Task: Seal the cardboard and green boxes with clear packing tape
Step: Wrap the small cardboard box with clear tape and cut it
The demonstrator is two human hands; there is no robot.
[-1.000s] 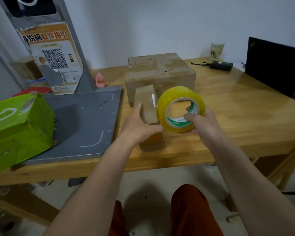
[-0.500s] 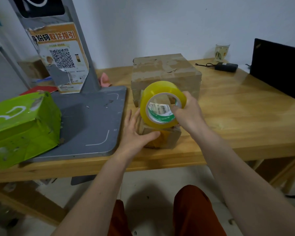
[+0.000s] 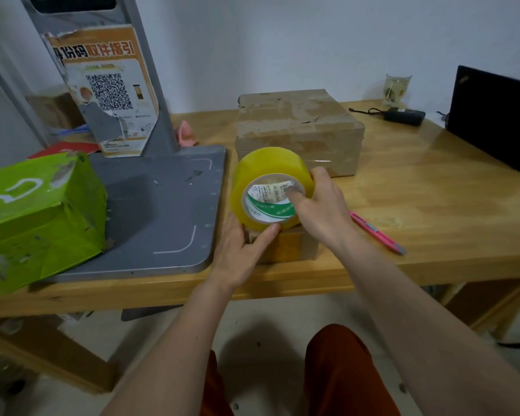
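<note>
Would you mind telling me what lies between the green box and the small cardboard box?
In the head view, only the grey scale platform lies between the green box and small cardboard box.

Your tape roll (image 3: 271,172) is translucent yellow, its inner core white with a green band of print. Under that roll, the small box (image 3: 293,244) you are working on shows plain brown cardboard with an amber-yellow strip down its near face. Behind the roll, the large box (image 3: 297,127) is dull brown, streaked with glossy paler bands. Left of the roll lies a flat grey base (image 3: 162,211) marked with thin white corner lines, and further left the lime-green box (image 3: 39,217) carries white curved markings. Right of the roll, the utility knife (image 3: 376,232) is bright pink on the honey-toned wooden table (image 3: 433,205).
</note>
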